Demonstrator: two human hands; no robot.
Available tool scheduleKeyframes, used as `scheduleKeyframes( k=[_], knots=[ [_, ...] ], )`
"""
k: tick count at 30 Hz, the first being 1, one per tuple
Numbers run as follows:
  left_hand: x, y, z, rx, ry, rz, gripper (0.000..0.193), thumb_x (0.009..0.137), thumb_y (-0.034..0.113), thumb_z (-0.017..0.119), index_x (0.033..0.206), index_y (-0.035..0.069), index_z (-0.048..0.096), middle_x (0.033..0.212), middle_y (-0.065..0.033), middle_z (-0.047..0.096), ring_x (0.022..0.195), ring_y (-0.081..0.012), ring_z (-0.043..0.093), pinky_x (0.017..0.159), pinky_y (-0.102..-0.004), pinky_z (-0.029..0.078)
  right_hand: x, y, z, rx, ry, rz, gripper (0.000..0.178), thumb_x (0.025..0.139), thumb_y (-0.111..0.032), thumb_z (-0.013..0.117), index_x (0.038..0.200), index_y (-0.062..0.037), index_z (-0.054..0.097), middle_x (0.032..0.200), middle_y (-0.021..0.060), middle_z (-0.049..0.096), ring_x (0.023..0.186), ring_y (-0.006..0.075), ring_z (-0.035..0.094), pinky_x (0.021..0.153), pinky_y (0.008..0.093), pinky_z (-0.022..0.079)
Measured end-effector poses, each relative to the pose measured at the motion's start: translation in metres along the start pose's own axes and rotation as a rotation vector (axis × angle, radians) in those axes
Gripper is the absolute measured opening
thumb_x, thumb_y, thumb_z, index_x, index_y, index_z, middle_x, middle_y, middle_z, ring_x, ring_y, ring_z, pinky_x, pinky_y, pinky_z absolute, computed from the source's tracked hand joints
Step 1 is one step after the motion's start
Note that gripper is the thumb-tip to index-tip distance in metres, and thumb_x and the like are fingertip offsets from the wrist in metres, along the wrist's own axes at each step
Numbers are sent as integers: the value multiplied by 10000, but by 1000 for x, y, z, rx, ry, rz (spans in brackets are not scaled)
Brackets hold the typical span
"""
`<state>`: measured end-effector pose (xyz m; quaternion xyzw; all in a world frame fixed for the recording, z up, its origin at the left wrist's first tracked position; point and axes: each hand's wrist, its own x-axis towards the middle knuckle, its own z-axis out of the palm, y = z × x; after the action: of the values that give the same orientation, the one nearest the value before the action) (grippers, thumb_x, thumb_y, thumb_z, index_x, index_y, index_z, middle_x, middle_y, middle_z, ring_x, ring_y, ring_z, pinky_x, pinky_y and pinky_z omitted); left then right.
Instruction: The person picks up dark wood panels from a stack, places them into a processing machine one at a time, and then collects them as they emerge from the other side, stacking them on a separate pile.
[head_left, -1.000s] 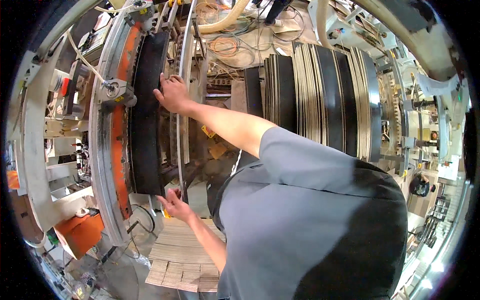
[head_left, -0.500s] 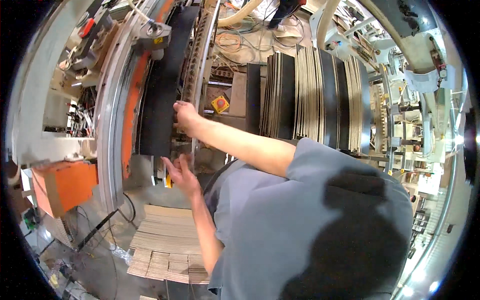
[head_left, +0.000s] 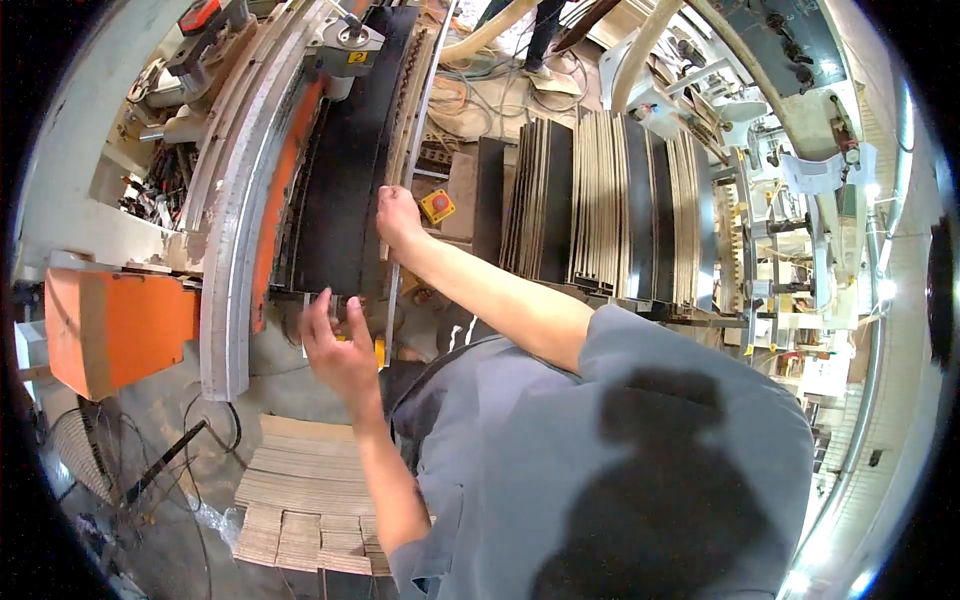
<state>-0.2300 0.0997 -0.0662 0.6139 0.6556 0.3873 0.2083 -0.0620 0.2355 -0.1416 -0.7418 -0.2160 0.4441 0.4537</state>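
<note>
A long black panel [head_left: 335,215] lies lengthwise in the machine bed, beside an orange strip and a grey metal rail [head_left: 232,290]. My right hand [head_left: 400,218] is closed at the panel's right long edge, thumb near the top of the edge; the undersides of its fingers are hidden. At the panel's near end my left hand [head_left: 342,350] is open, fingers spread and pointing up toward that end. Whether its fingertips touch the panel I cannot tell. Above the panel's far part hangs a grey machine head [head_left: 348,52].
Upright black and tan panels [head_left: 600,200] stand in rows to the right. A yellow box with a red button [head_left: 437,206] sits beside the bed. Stacked tan boards [head_left: 300,480] lie low at the front. An orange housing [head_left: 120,325] juts out left; cables [head_left: 200,440] trail over the floor.
My left hand has lifted away slightly left and its fingers have spread. The right hand has stayed by the panel's long edge. The whole view has shifted a little.
</note>
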Motion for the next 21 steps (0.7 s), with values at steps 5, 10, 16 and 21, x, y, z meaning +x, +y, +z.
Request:
scheduleKeyframes(
  k=[5, 10, 16, 21],
  knots=[
    [14, -21, 9, 122, -61, 220, 364, 948, 304, 747, 1247, 96, 737, 1346, -126, 650, 1168, -351, 643, 997, -451, 525, -5, 2, -41, -270, 57, -153, 419, 1086, -369, 435, 1168, 4, 606, 1143, 250, 690, 1078, 418, 660, 927, 498, 502],
    [17, -38, 16, 205, -108, 255, 446, 928, 410, 755, 1263, 116, 738, 1398, -93, 629, 1189, -359, 614, 1044, -483, 482, -19, 6, -119, -400, 172, -226, 435, 1088, -366, 433, 1141, 27, 612, 1083, 205, 671, 1047, 302, 628, 952, 417, 488],
    [21, -18, 14, 404, -133, 238, 505, 918, 447, 761, 1316, 139, 713, 1415, -52, 621, 1204, -367, 596, 1091, -509, 452, -55, 11, -178, -438, 120, -291, 432, 1125, -388, 406, 1094, 5, 581, 956, 202, 616, 919, 289, 596, 910, 402, 483],
    [25, -42, 31, 427, -38, 205, 422, 966, 394, 724, 1319, 163, 715, 1417, -26, 622, 1241, -332, 584, 1083, -480, 461, -66, 27, -226, -513, 122, -337, 476, 1135, -427, 426, 1060, 22, 563, 876, 192, 588, 837, 278, 583, 835, 407, 486]
  ],
)
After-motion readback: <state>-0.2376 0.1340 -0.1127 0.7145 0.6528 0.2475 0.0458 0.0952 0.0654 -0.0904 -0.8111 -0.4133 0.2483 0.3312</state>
